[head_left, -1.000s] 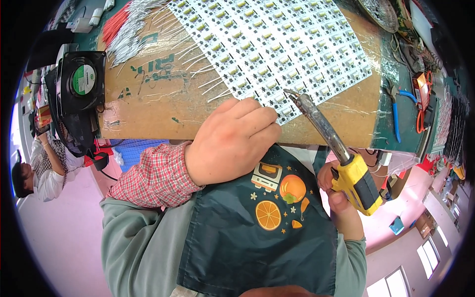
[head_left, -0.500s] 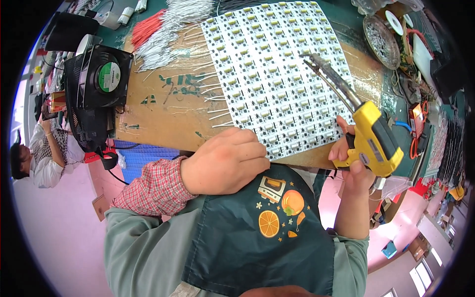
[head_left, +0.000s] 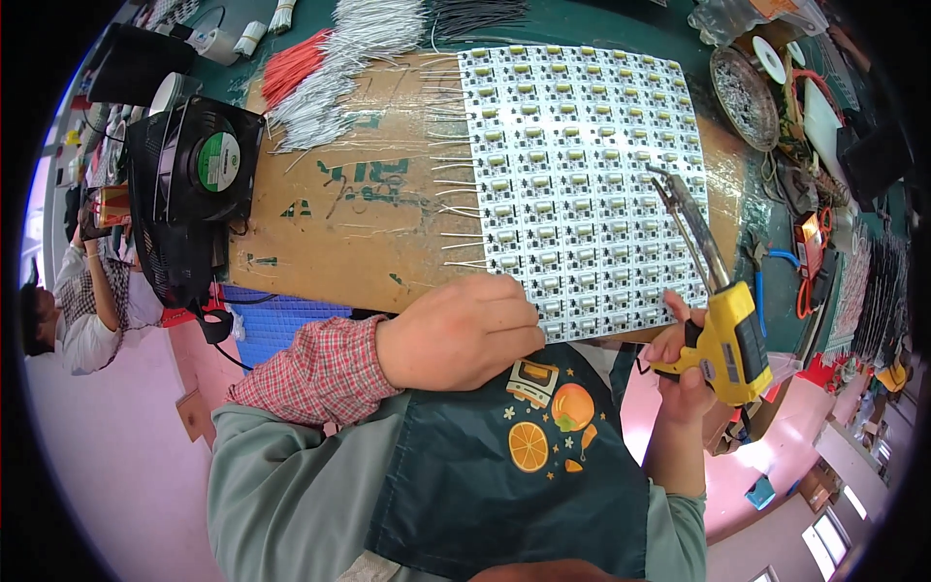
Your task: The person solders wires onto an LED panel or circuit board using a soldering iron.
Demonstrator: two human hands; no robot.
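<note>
At the left a black fan (head_left: pixel 211 160) stands on the green worktop (head_left: pixel 606 25), beside a bundle of red wires (head_left: pixel 294 68) and, touching it, a pile of white wires (head_left: pixel 315 109). Next comes the brown cardboard (head_left: pixel 364 228), then the left hand (head_left: pixel 461 333) at the near left corner of the white circuit board sheet (head_left: pixel 587 184). The left grip has its fingers curled; whether it pinches the sheet cannot be told, the thumb being hidden. The sheet lies on the cardboard, short white wires sticking out along its left edge. The right hand (head_left: pixel 682 373) has its grip wrapped round the yellow soldering gun (head_left: pixel 735 344), whose tip points over the sheet's right part; contact is unclear. Farther right are a metal dish (head_left: pixel 745 97) and blue-handled pliers (head_left: pixel 759 296).
</note>
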